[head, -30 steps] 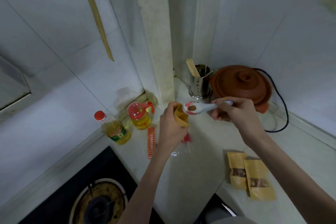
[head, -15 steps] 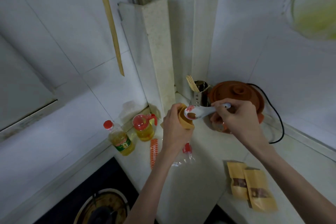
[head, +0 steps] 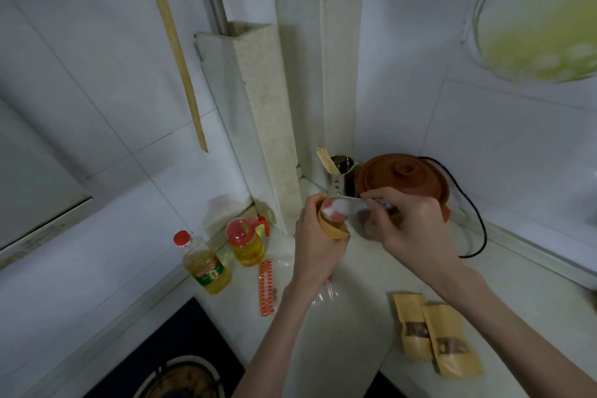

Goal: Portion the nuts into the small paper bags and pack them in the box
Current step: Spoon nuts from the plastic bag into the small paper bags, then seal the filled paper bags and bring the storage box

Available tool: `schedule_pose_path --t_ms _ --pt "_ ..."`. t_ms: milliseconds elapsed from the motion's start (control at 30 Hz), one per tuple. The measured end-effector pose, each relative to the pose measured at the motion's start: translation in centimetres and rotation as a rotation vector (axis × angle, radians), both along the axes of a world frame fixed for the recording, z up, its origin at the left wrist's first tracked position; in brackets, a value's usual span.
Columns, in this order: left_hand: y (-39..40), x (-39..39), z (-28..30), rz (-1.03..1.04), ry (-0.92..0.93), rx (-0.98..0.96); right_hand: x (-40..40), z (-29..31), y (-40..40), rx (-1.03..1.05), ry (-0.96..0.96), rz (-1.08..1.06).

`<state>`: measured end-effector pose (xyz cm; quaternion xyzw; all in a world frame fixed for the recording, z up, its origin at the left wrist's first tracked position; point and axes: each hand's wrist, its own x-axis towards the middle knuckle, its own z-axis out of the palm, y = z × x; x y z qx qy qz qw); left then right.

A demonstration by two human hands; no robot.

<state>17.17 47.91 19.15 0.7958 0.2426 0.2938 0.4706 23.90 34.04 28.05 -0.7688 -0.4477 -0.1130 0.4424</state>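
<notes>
Nuts unseen behind tipped spoon (head: 339,208)

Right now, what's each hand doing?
Left hand: closed around a small paper bag.
Right hand: closed on a spoon, tipped over the bag's mouth.

Spoon (head: 339,208) over held bag (head: 334,229)

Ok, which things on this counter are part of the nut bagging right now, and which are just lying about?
In the job:
- small paper bag, in the left hand
- spoon, in the right hand, tipped at the bag's mouth
- two filled bags on the counter

Lying about:
- oil bottle
- oil jug
- clay pot
- chopstick holder
- stove burner
</notes>
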Motion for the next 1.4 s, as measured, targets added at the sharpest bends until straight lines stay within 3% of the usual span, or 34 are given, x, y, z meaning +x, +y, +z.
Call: schedule_pose_path --t_ms 267,367,467,700,933,1067,1400 --pt "0.0 -0.4 0.1 -0.007 -0.042 -0.187 1.3 -0.8 0.0 0.277 0.548 -0.076" --pt "0.5 -1.4 -0.9 0.051 0.023 -0.316 2.0 -0.9 -0.2 0.377 0.672 -0.046" --pt "0.7 -2.9 -2.2 0.059 0.035 -0.29 2.4 -1.3 -0.3 0.42 0.752 -0.037" --pt "0.8 -4.4 -4.8 0.008 0.093 -0.351 2.9 -3.5 -0.2 0.329 0.833 -0.117" --pt "0.1 -5.4 -9.6 0.039 0.166 -0.609 3.7 -7.5 -1.5 0.234 0.878 -0.191" --pt "-0.7 -6.4 -13.8 0.02 0.316 -0.719 4.1 -10.5 -3.4 0.157 0.89 -0.242" --pt "-4.5 -3.0 -18.7 -0.144 0.442 -0.633 3.4 -15.3 -11.7 0.069 0.937 -0.515"
